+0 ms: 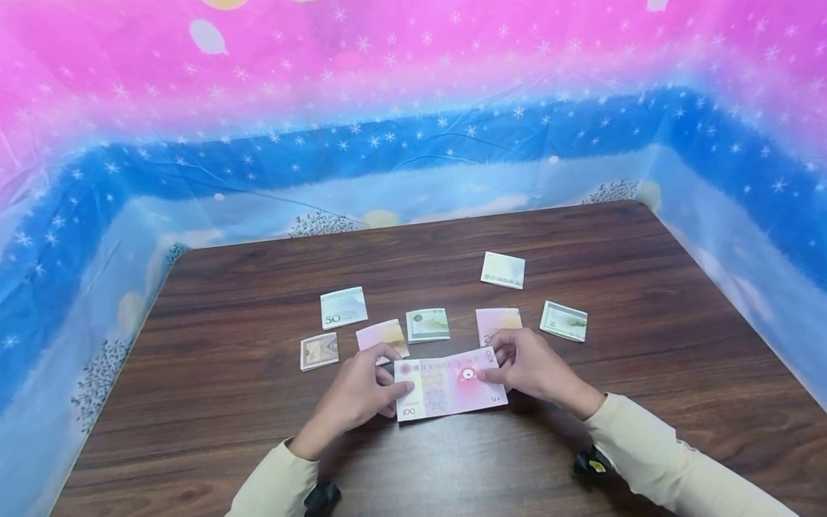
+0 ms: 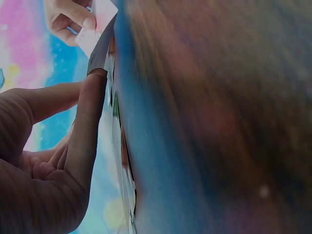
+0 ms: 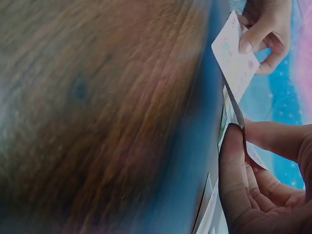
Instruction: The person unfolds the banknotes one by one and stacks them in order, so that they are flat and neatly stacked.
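A pink 100 banknote (image 1: 436, 398), spread out with a crease across its middle, is held up above the near part of the table. My left hand (image 1: 362, 391) pinches its left end between thumb and fingers. At the other end, my right hand (image 1: 536, 366) grips the note, the thumb lying on its printed face. In the right wrist view the banknote (image 3: 235, 61) slants between both hands. Just beyond the right fingers lies a folded pinkish note (image 1: 497, 321), partly covered. Another folded pink-and-yellow note (image 1: 381, 336) lies behind the left fingers.
More folded notes lie on the wooden table (image 1: 213, 402): a green-blue 50 note (image 1: 344, 309), a brownish note (image 1: 319, 352), a green note (image 1: 428, 325), a pale note (image 1: 503, 271) and a green 2 note (image 1: 564, 321). A patterned cloth (image 1: 413, 143) surrounds the table's far sides.
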Tool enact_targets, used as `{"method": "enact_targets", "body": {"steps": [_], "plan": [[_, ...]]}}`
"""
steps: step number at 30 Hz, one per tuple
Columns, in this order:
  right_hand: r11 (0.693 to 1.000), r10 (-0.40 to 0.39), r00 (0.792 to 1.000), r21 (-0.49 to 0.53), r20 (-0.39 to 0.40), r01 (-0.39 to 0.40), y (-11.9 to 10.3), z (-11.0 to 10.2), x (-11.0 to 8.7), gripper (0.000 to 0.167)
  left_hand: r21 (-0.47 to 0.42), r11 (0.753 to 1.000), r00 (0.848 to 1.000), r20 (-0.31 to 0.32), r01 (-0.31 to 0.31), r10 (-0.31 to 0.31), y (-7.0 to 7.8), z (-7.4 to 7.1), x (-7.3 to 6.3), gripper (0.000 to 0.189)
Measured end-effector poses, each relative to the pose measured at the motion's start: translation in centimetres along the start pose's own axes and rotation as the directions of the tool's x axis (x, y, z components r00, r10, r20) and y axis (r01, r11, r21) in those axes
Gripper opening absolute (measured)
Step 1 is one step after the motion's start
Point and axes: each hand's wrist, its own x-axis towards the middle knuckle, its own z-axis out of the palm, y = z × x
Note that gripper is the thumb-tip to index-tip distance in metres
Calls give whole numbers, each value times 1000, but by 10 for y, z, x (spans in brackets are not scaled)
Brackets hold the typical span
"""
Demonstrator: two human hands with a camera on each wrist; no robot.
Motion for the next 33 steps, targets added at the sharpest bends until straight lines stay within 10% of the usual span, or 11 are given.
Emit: {"method": "enact_targets", "body": {"steps": [14,33], "plan": [[975,-12,1000,-222,-5,10,2,7,2,42,305,952,999,-6,-39,43,2,-1,2,33],[943,-32,999,-333,-10,27,4,5,0,38,403,915,1000,-8,-25,30,0,0,2,38]]}}
